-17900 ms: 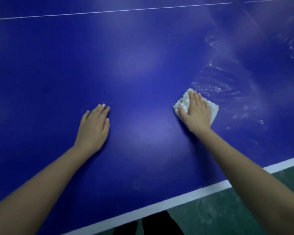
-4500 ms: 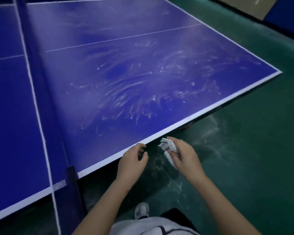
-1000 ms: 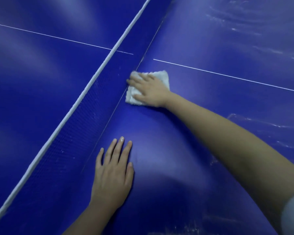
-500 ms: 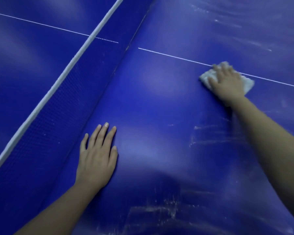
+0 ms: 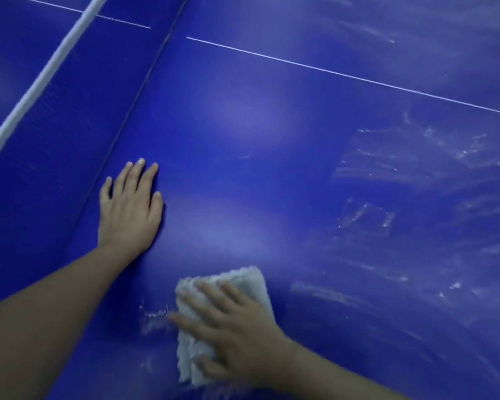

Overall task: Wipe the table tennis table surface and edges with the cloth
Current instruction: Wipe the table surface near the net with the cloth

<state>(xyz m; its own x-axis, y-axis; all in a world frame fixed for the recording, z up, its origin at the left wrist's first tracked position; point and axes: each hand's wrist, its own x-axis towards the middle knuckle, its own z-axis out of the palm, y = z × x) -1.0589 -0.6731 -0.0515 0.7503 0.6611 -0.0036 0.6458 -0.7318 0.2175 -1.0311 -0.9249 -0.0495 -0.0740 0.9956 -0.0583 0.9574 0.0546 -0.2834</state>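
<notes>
The right hand (image 5: 243, 327), fingers spread flat, presses a folded white fluffy cloth (image 5: 244, 280) onto the glossy blue table tennis desk (image 5: 243, 154), low in view. The left hand (image 5: 129, 209) lies flat, fingers straight, beside the blue net (image 5: 70, 96). Pale streaks (image 5: 387, 157) mark the surface at right.

No text, label, brand or number can be read. The blue table tennis table (image 5: 243, 168) carries only a plain thin white line (image 5: 344, 75) running off from the net (image 5: 78, 105). The cloth (image 5: 243, 280) shows no lettering.
</notes>
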